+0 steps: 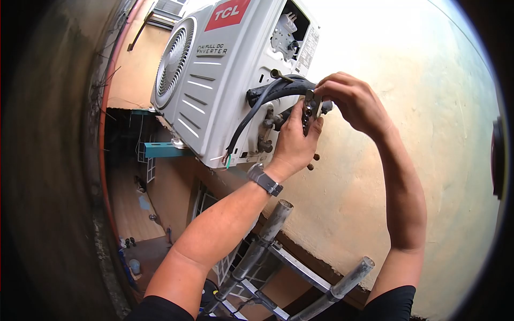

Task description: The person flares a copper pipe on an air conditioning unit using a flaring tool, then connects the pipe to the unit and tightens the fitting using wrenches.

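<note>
My left hand is closed around a flaring tool, a dark metal bar with round holes, held beside the outdoor air-conditioner unit. My right hand comes from the right with bent fingers pinched at the tool's upper end; the fingertips are partly hidden. Black insulated piping curves behind the tool toward my hands. A dark cable hangs from it, ending in bare-ended coloured wires. Left of my left hand, the service valves stick out of the unit's side.
Below my arms rises a metal ladder with two round rails. A teal bracket supports the unit. The plastered wall stands at the right. Far below at left lies a floor with a bucket. An orange pipe runs up the left.
</note>
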The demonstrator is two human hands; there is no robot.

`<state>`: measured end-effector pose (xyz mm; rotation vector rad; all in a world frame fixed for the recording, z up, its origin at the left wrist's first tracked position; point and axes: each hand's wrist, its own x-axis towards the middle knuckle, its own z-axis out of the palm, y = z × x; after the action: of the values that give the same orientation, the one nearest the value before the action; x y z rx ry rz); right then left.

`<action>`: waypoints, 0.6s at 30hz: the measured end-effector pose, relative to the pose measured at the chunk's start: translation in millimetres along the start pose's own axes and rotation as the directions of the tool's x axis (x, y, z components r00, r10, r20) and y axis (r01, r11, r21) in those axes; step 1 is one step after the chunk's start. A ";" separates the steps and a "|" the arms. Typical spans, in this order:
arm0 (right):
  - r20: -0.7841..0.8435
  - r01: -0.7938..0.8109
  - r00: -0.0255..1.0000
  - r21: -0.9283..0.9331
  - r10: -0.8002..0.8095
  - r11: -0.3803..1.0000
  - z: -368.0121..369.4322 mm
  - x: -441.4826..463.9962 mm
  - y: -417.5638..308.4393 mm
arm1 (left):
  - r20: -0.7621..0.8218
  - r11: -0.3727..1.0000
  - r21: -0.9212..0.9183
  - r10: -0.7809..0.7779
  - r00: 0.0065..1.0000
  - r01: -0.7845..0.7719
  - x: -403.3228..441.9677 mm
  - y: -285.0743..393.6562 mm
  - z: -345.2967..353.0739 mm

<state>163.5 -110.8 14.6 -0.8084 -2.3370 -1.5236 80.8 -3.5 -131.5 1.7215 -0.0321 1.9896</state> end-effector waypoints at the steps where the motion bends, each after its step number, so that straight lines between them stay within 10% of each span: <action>1: -0.082 0.074 0.994 -0.050 -0.078 0.996 6.3 -4.8 2.0 | -0.002 1.000 0.000 0.001 1.000 -0.001 -0.1 -1.3 -0.3; 3: -0.099 0.119 0.984 -0.233 -0.145 0.965 13.8 -13.2 -1.2 | 0.003 1.000 -0.021 0.023 1.000 -0.023 0.3 -4.6 0.5; 6: -0.127 0.113 0.982 -0.187 -0.138 0.976 11.7 -13.1 -10.6 | -0.041 0.998 0.026 0.062 0.997 -0.061 -3.1 -5.8 2.2; 8: -0.203 -0.081 0.970 0.245 0.133 0.966 14.7 -14.6 -15.7 | -0.027 0.999 0.017 0.046 0.999 -0.046 -2.4 -3.2 0.3; 18: -0.222 -0.158 0.954 0.205 0.204 0.966 13.2 -11.2 -24.2 | -0.028 0.998 -0.012 0.056 0.998 -0.056 0.2 -5.5 0.5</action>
<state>160.3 -109.9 -15.0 -0.7246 -2.1236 -1.2316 83.3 1.2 -132.9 1.7020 -0.0834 2.0492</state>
